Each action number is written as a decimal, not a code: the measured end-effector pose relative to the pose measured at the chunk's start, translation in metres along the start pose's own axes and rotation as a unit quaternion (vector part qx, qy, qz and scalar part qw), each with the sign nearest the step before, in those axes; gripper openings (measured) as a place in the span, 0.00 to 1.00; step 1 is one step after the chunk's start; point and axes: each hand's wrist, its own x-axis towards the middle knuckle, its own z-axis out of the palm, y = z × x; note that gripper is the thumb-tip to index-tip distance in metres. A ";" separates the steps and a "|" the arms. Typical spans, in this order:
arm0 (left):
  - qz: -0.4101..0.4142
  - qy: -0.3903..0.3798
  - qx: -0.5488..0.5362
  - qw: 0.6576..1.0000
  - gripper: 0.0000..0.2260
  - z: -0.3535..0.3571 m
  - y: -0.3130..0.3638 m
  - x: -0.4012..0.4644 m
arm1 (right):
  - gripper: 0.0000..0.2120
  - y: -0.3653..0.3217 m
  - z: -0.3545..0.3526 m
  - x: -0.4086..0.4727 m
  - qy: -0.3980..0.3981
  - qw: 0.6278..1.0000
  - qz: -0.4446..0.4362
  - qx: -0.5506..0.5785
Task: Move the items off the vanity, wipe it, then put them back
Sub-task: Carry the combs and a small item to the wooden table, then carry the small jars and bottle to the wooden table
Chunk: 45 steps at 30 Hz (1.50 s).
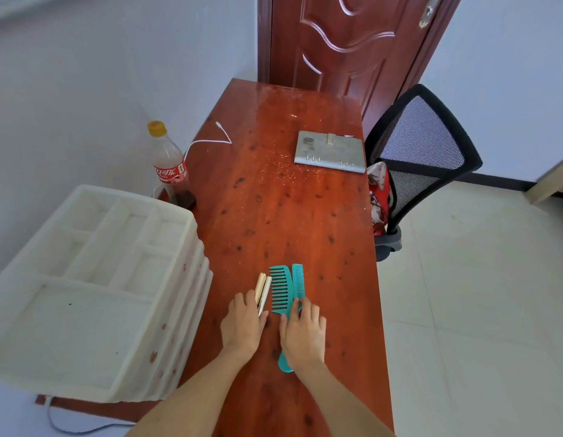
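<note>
Two hands down: left hand [242, 323] around cream clip [263, 290], right hand [303, 334] on teal combs [285, 287].

Two teal combs lie at lower centre: one wide-toothed comb [280, 290] and one fine-toothed comb [298, 280]. Just left of them is one cream hair clip [263, 290]. Two hands show at the bottom, the left hand [242, 326] and the right hand [304, 334]. At left are one cola bottle [171, 167] and one white drawer organizer [94, 288]. Upper centre holds one white cable [211, 138] and one grey box [330, 151]. One black mesh chair [422, 152] stands right, one door [346, 36] at the top.
</note>
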 end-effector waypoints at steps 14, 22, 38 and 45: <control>0.148 -0.046 0.071 0.985 0.24 0.007 -0.023 -0.008 | 0.34 -0.002 0.009 -0.006 -0.072 0.993 -0.092 -0.020; 0.136 -0.024 0.066 0.988 0.24 -0.008 -0.017 -0.013 | 0.35 0.006 -0.015 0.000 -0.053 0.993 -0.098 -0.025; 0.018 0.196 0.085 0.977 0.23 -0.079 0.029 -0.107 | 0.27 0.017 -0.129 0.019 0.082 0.932 -0.351 -0.045; -0.128 0.309 0.203 0.920 0.25 -0.174 0.011 -0.226 | 0.26 -0.050 -0.205 -0.048 0.162 0.851 -0.498 0.026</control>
